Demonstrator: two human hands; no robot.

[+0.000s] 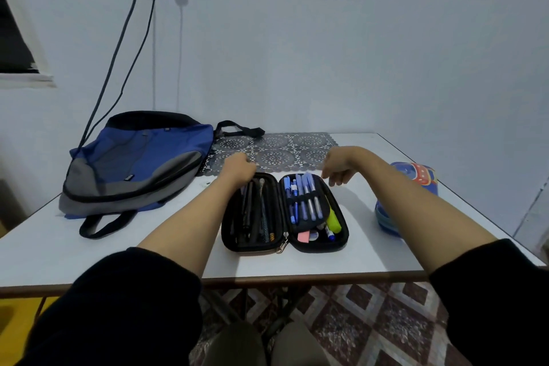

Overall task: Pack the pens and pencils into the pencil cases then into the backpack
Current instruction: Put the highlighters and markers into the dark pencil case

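A black pencil case (338,242) lies open flat on the white table (148,249). Dark pens and pencils (255,214) fill its left half. Its right half holds blue pens (306,202) under elastic bands, a yellow highlighter (333,220) and a pink eraser (303,236). My left hand (237,168) is at the far end of the left half, fingers curled down onto the pens there. Just above the right half's far corner hovers my right hand (338,171), fingers hanging loose and holding nothing. A blue and grey backpack (133,163) lies at the left. A second, blue pencil case (416,178) sits at the right, partly behind my forearm.
A grey lace mat (282,148) covers the table's far middle. Black cables (118,47) hang down the wall to the backpack. The backpack's straps (101,224) trail toward the front edge. Patterned floor tiles (371,321) show below the table.
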